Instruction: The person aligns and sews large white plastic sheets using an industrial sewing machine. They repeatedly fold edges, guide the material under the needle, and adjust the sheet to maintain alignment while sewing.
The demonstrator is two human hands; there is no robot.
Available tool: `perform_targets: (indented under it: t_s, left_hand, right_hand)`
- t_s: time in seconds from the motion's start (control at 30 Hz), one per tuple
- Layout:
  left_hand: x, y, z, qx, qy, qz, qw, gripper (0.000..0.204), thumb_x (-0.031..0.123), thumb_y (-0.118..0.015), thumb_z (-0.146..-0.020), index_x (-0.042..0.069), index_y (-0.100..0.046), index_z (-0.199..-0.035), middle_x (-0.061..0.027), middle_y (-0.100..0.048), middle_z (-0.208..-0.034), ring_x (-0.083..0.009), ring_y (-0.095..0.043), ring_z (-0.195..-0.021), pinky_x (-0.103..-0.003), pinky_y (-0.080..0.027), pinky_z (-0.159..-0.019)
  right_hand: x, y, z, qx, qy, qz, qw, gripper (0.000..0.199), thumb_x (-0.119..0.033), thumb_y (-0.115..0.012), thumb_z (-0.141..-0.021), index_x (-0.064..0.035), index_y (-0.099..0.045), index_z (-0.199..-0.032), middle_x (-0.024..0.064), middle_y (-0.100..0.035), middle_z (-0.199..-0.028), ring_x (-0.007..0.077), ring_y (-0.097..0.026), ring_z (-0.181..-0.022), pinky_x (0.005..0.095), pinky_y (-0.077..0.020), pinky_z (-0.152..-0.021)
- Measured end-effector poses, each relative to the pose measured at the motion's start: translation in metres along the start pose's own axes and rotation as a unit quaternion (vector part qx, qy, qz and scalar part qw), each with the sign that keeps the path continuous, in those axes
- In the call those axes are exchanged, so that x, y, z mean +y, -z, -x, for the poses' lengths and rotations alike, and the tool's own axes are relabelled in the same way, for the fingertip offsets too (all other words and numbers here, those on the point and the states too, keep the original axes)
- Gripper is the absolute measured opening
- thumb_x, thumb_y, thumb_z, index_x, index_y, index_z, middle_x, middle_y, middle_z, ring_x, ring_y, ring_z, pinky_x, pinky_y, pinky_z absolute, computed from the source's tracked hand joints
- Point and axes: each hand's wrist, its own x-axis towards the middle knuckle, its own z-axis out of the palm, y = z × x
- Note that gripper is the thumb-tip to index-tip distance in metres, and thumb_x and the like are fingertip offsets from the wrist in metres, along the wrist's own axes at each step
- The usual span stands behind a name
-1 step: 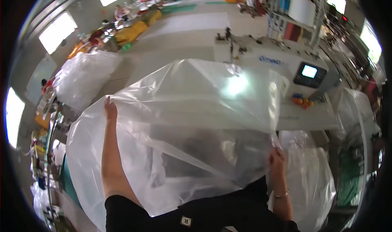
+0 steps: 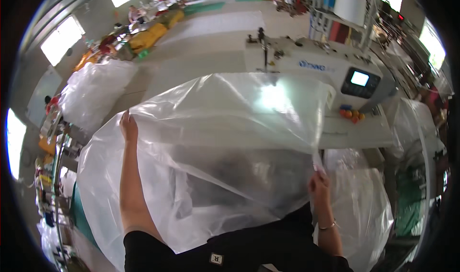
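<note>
A large sheet or bag of clear plastic film (image 2: 206,123) is stretched in front of me, draping down over my lap. My left hand (image 2: 128,127) pinches its upper left edge with the arm reached out. Lower down on the right, my right hand (image 2: 319,186) is closed on the gathered right edge of the same film. Behind and partly through the plastic shows a white industrial sewing machine (image 2: 311,63) on a pale table (image 2: 354,134). Its lamp glares through the film near the needle area, which the plastic blurs.
Beside the machine's screen (image 2: 359,78) lie small orange and yellow objects (image 2: 352,114). Piles of clear plastic stand at the left (image 2: 96,92) and by my right arm (image 2: 357,214). A metal rack (image 2: 58,186) runs along the left; a white thread cone (image 2: 350,6) stands above the machine.
The view has shifted slightly, so the machine sits a little further left. The film's top edge looks a bit lower and flatter. Both hands keep their hold.
</note>
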Motion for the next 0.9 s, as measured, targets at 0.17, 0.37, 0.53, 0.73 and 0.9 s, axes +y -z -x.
perform_targets:
  t_s: [0.17,0.37,0.53,0.73,0.9]
  left_hand:
    - [0.202,-0.029,0.058,-0.184,-0.236,0.147,0.943,0.048,0.02,-0.056,-0.093,0.012,-0.046,-0.138,-0.0089,-0.037,-0.149,-0.0282,-0.025,-0.142,-0.045,-0.022,-0.113]
    - [0.139,-0.04,0.061,-0.313,-0.148,-0.078,0.935,0.046,0.033,-0.058,-0.091,0.025,-0.05,-0.136,-0.0037,-0.039,-0.148,-0.0268,-0.029,-0.14,-0.056,-0.022,-0.109]
    - [0.233,-0.072,0.077,-0.335,-0.278,0.049,0.899,0.047,0.019,-0.064,-0.088,0.007,-0.052,-0.132,-0.0143,-0.048,-0.138,-0.031,-0.042,-0.13,-0.04,-0.034,-0.106]
    - [0.432,-0.121,0.191,-0.404,-0.47,0.193,0.761,0.069,0.015,-0.067,-0.085,-0.001,-0.034,-0.143,-0.0209,-0.033,-0.148,-0.0353,-0.028,-0.139,-0.043,-0.027,-0.111]
    - [0.48,-0.139,0.211,-0.384,-0.478,0.067,0.787,0.076,0.029,-0.065,-0.086,0.0,-0.029,-0.146,-0.0181,-0.023,-0.154,-0.0328,-0.019,-0.143,-0.048,-0.019,-0.113]
  right_hand:
    - [0.029,0.001,0.022,-0.027,-0.08,0.058,0.995,0.023,-0.016,-0.054,-0.096,-0.0028,-0.065,-0.111,0.0007,-0.058,-0.065,0.0068,-0.05,-0.053,0.022,-0.0393,-0.048]
    - [0.062,0.019,0.035,-0.154,-0.15,0.076,0.974,0.026,-0.013,-0.056,-0.096,-0.0014,-0.064,-0.117,0.0044,-0.068,-0.083,0.0089,-0.058,-0.066,0.0232,-0.0476,-0.062]
    - [0.069,0.031,0.027,-0.173,-0.105,0.184,0.962,0.033,-0.023,-0.061,-0.093,0.0013,-0.063,-0.115,0.01,-0.07,-0.092,0.0157,-0.065,-0.079,0.0288,-0.0509,-0.071]
    - [0.01,0.055,0.023,-0.073,0.124,0.416,0.898,0.046,-0.038,-0.065,-0.086,-0.0024,-0.062,-0.115,0.0195,-0.065,-0.099,0.0376,-0.062,-0.089,0.0427,-0.0493,-0.076]
    - [-0.023,0.15,0.059,0.06,0.071,0.575,0.813,0.08,-0.04,-0.078,-0.07,-0.006,-0.046,-0.135,0.0203,-0.044,-0.137,0.0384,-0.04,-0.128,0.0464,-0.0379,-0.101]
